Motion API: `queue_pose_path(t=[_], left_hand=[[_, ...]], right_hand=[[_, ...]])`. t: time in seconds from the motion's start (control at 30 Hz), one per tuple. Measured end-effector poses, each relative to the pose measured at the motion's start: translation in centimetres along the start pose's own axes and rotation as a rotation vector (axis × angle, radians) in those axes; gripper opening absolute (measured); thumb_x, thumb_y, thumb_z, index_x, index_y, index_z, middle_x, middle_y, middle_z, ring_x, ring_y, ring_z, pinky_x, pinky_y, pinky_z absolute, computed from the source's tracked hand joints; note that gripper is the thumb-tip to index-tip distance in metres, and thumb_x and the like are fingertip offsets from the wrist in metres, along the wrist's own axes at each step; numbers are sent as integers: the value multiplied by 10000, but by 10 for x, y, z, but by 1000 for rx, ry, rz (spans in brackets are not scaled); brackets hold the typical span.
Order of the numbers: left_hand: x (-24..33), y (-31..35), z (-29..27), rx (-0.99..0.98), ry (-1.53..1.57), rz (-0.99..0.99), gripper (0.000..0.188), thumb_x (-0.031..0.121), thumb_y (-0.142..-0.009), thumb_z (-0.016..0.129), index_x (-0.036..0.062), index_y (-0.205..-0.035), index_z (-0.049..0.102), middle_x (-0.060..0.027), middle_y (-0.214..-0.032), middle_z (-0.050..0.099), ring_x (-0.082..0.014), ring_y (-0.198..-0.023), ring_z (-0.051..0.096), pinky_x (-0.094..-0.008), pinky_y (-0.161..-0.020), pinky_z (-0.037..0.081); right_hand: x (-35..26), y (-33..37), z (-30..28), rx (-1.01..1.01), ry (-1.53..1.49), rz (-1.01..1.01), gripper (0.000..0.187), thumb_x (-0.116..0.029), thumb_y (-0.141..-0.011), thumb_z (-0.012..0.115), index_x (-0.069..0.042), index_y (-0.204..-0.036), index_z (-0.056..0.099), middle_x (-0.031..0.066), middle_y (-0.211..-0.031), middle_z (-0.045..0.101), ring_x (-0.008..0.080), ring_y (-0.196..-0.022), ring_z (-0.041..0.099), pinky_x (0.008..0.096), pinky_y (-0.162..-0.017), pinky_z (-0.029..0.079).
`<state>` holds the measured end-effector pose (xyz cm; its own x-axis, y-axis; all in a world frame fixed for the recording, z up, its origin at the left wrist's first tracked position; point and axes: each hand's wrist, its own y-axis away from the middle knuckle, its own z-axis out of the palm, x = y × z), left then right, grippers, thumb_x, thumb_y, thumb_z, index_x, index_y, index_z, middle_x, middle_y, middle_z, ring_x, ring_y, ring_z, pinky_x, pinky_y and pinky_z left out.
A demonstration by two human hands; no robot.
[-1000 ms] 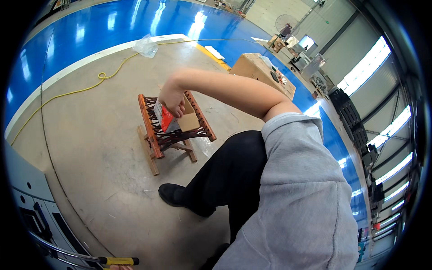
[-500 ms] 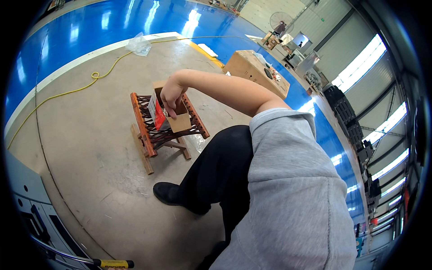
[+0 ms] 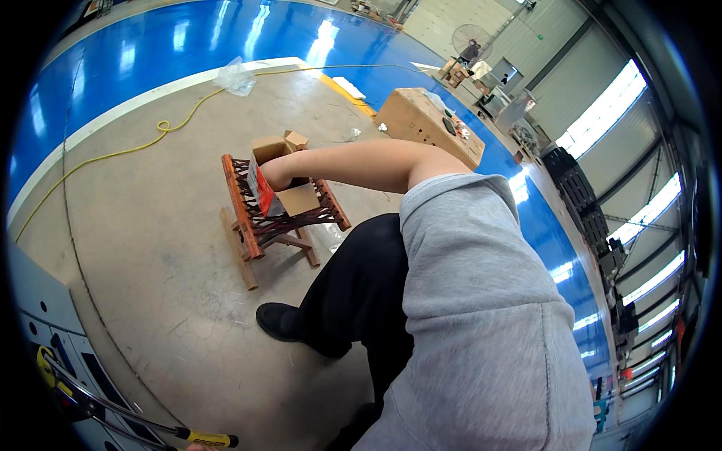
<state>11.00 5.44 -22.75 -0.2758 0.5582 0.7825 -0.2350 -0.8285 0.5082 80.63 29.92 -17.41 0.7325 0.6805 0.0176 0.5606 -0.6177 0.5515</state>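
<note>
My right hand reaches down into an open cardboard box, with its fingers hidden inside; what they touch cannot be seen. A red-and-white printed sheet or packet stands at the box's left side. The box rests on a small folding stool with reddish-brown rails and a dark woven seat. At the lower left is a hand tool with chrome bars and a yellow-and-black grip. Only a sliver of my left hand shows, against this grip at the picture's lower edge.
A large cardboard carton with small items on top stands beyond my right arm. A yellow hose or cable snakes over the floor, past a clear plastic bag. Grey cabinets stand at the left; my shoe is near the stool.
My right hand has gone lower, from above the box's opening into it, and the box's far flaps now show. The chrome-barred tool has shifted right and shows more of its length.
</note>
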Motion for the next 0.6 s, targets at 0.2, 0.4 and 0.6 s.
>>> queue_pose_path(t=[0.2,0.4,0.6], left_hand=[[5,10,2,-18,-67,19,389,237,-1094,503,141,-737,382,16,-630,303,-120,-531,244,-311,-501,227],[4,11,1,-15,-90,9,375,229,-1084,512,144,-741,388,19,-626,298,-118,-534,235,-313,-502,227],[10,15,9,-35,-153,-19,356,180,-1059,519,137,-724,407,24,-616,306,-109,-541,248,-310,-507,234]], right_hand=[[-16,-12,-39,-153,-334,176,350,-284,-1036,600,-34,-1273,659,141,-1231,691,298,-1106,705,423,-850,648],[-40,5,-86,-340,-737,605,444,-114,-902,732,-72,-1336,649,143,-1298,669,245,-1090,704,360,-735,682],[-47,28,-99,-197,-857,669,513,-36,-885,686,-91,-1390,618,162,-1321,660,276,-1109,702,380,-792,678]])
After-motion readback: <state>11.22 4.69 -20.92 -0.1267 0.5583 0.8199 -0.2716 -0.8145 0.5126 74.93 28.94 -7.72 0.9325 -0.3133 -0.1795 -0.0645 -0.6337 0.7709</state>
